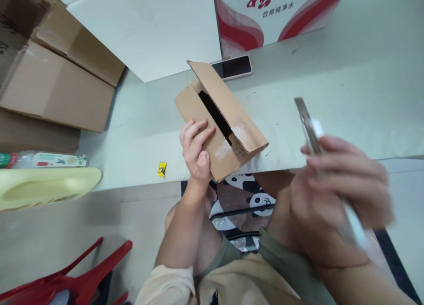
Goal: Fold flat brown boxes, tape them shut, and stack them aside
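A: Quick, what's my left hand (196, 152) on?

B: Wait, you tell me, it's your hand.

A: Fine. My left hand grips the small cardboard box (220, 121) at its near corner, thumb on the side face, 4 fingers curled over the top. The box sits on the bench (347, 97) at the near edge, its near end poking out over that edge. It lies skewed to that edge.

B: Box state?

A: Top flaps parted, a dark slit runs along the middle. Clear tape glints at the near end, torn and ragged there. 1 flap stands up at the far end.

B: Right hand?

A: My right hand (334, 207) is off the bench, up in the air near the camera, blurred. Fingers clenched round a utility knife (309, 128), blade end pointing up and away, well apart from the box. The handle is pale, mostly hidden in my fist.

B: Other stuff?

A: A phone (233, 67) lies face up just beyond the box's far end, touching or just beside the raised flap, can't tell which. A red-and-white printed carton (265, 17) stands at the bench's far edge. A small yellow wrapper (162, 169) lies left of my left hand. Big brown cartons (56, 75) at the far left, a bottle (43, 160) below them, a red chair (79, 283) low in the view at left.
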